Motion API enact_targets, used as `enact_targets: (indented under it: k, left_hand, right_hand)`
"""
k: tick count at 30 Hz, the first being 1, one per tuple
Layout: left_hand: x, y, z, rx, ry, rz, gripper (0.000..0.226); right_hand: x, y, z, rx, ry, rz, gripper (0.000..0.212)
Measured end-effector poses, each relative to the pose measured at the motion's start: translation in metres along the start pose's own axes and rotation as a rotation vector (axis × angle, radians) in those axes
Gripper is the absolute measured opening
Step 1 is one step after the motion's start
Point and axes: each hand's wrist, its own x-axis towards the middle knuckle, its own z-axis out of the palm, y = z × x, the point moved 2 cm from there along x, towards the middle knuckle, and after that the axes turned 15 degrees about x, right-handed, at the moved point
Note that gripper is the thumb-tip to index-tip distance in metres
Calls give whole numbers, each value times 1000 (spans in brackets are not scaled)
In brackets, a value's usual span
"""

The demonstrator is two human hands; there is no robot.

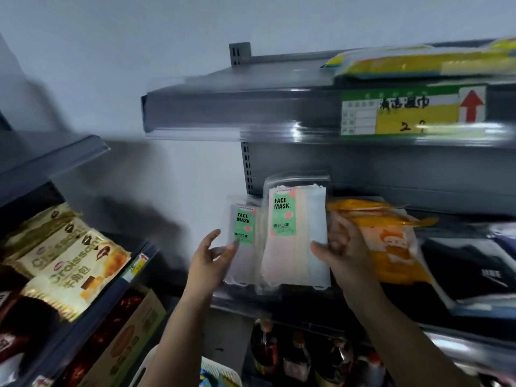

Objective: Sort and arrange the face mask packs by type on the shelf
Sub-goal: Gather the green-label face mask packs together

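Observation:
Two clear face mask packs with green "FACE MASK" labels stand upright at the left end of the grey shelf (279, 298). The smaller pack (243, 241) is on the left; my left hand (210, 261) touches its lower left side with spread fingers. The larger pack (296, 236) holds pastel masks; my right hand (339, 252) grips its right edge, thumb on the front. An orange mask pack (391, 241) lies just right of it, behind my right hand. Dark packs (472, 269) lie farther right.
An upper shelf (251, 113) with a price tag (413, 110) overhangs, carrying yellow packs (418, 62). Croissant bags (69, 261) fill a shelf at the left. Bottles (279, 356) and a white basket (220, 372) sit below.

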Motion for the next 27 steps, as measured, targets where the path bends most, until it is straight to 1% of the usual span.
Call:
enact_targets:
  k: [5, 8, 11, 13, 15, 17, 18, 20, 25, 27]
  left_hand:
    - [17, 7, 3, 201, 8, -17, 53]
    - [21, 9, 3, 331, -23, -20, 54]
    - [22, 10, 3, 411, -55, -7, 55]
    - [22, 11, 4, 447, -75, -8, 54]
    - [20, 12, 7, 496, -127, -5, 51]
    - [17, 11, 9, 556, -173, 13, 50]
    - [15, 11, 9, 589, -177, 12, 52]
    - [13, 13, 7, 657, -145, 26, 55]
    - [-1, 34, 9, 779, 6, 186, 54]
    - [-13, 47, 17, 803, 53, 254, 53]
  right_hand:
    - [5, 5, 13, -115, -12, -27, 76]
    - [8, 8, 23, -201, -1, -25, 79]
    - [14, 10, 33, -368, 13, -35, 81]
    - [18, 14, 39, -430, 6, -30, 89]
    - [20, 18, 43, -572, -31, -36, 93]
    - [15, 18, 47, -772, -102, -27, 85]
    - [12, 17, 47, -787, -128, -17, 82]
    - [8, 14, 46, -722, -154, -37, 76]
    - [-8, -4, 38, -747, -234, -218, 57]
    - [-18, -17, 29, -892, -302, -314, 51]
